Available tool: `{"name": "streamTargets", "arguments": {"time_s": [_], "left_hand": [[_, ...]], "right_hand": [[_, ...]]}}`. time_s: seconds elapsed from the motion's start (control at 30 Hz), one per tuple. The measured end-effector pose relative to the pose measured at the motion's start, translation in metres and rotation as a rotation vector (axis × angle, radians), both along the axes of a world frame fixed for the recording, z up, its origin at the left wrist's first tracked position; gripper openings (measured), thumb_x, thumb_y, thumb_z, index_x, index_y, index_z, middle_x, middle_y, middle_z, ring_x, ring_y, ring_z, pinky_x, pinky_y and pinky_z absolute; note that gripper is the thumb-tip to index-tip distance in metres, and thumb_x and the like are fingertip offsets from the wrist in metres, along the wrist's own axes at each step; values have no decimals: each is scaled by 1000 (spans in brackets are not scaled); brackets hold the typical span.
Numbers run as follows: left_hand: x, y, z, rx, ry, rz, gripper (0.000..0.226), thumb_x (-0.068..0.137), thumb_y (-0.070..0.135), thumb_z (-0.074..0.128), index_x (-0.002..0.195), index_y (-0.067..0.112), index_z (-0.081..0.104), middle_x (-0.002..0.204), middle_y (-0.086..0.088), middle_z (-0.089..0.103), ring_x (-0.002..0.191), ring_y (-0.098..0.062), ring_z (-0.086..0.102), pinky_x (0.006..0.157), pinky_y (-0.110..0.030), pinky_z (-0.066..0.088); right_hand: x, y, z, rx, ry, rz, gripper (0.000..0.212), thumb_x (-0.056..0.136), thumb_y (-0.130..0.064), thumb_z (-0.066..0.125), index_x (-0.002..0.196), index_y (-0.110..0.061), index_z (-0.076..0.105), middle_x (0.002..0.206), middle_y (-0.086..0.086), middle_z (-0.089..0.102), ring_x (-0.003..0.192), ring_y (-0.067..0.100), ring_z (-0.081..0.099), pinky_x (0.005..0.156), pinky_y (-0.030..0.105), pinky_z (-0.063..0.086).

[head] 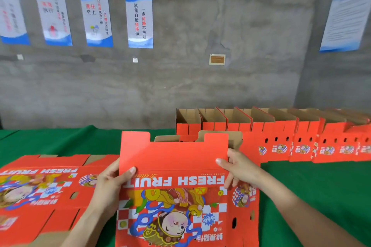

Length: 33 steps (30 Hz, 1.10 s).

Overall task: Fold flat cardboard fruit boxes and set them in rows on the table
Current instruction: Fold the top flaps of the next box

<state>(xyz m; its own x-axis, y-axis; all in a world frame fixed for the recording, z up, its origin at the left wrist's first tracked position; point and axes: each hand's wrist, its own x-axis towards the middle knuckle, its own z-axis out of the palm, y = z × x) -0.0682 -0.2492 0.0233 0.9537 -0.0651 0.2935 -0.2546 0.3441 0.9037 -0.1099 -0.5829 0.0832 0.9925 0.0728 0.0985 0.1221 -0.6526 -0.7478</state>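
Observation:
A red cardboard fruit box printed "FRESH FRUIT" is in front of me, partly folded, its far flap standing up. My left hand grips its left edge, thumb on the printed face. My right hand grips the right edge near the upper flap, thumb on the front. A stack of flat red boxes lies on the green table at the left. A row of folded boxes with open tops stands along the back right.
A grey concrete wall with several blue and white posters rises behind the table. The green cloth shows at the back left and on the right in front of the row.

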Motion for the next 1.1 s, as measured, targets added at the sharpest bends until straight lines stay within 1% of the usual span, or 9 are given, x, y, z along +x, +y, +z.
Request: {"name": "streamTargets", "arguments": {"time_s": [0.07, 0.17, 0.3, 0.57, 0.67, 0.73, 0.83, 0.97, 1.1], "left_hand": [[0, -1, 2, -38, 64, -55, 40, 71, 3, 64, 111, 7, 65, 98, -20, 71, 73, -29, 70, 59, -37, 57], [2, -2, 8, -19, 148, -98, 34, 80, 21, 58, 110, 6, 64, 102, -21, 70, 77, -27, 70, 65, -37, 57], [10, 6, 19, 152, 291, -236, 88, 80, 73, 18, 97, 8, 74, 104, -24, 69, 97, -35, 67, 85, -42, 44], [30, 15, 36, 439, 298, -164, 79, 91, 66, 7, 107, 20, 70, 104, -4, 73, 96, -20, 67, 86, -41, 48], [28, 18, 42, 611, 157, -58, 44, 99, 50, 28, 107, 33, 68, 106, 11, 71, 104, -12, 63, 95, -43, 43], [24, 17, 43, 738, 51, -38, 20, 99, 31, 45, 102, 37, 64, 102, 15, 71, 97, -11, 65, 90, -38, 44], [25, 14, 45, 909, -6, 92, 5, 94, 23, 56, 90, 22, 60, 86, 2, 73, 76, -22, 68, 70, -31, 49], [23, 3, 56, 982, 17, 232, 16, 80, 3, 58, 75, 18, 54, 46, 7, 58, 34, -7, 51, 39, -19, 45], [9, -1, 66, 1018, 121, 21, 27, 70, -4, 54, 59, 20, 60, 40, 7, 51, 34, -3, 47, 36, -17, 40]], "right_hand": [[-1, 1, 6, 6, 60, -3, 37, 102, -35, 38, 136, -20, 37, 127, -10, 42, 59, 21, 71, 46, 23, 50], [-3, 3, 9, -94, -7, -54, 38, 102, -37, 34, 129, -13, 45, 112, 3, 66, 56, 22, 69, 43, 22, 46], [-9, -1, 9, -127, -138, -91, 41, 102, -37, 35, 111, -1, 53, 80, 21, 68, 49, 18, 64, 55, 31, 48], [-32, 2, 3, 125, -362, -26, 40, 88, -52, 38, 94, -21, 62, 79, 0, 68, 69, 13, 65, 65, 34, 50], [-35, -2, -3, 129, -442, -63, 58, 86, -54, 39, 95, -1, 58, 82, 15, 64, 70, 30, 58, 65, 44, 47], [-35, -6, -10, 149, -484, -95, 68, 86, -56, 38, 94, 10, 52, 81, 29, 56, 64, 26, 47, 64, 40, 41], [-40, -6, -18, 168, -558, -152, 54, 87, -54, 38, 76, -2, 48, 63, 3, 41, 60, 14, 35, 58, 30, 30], [-44, -1, -28, 150, -600, -171, 37, 91, -42, 40, 68, -14, 37, 58, -7, 30, 54, 10, 26, 51, 29, 23], [-48, 2, -28, 145, -562, -156, 37, 91, -42, 40, 66, -16, 30, 54, -9, 29, 52, 6, 22, 48, 26, 20]]}}
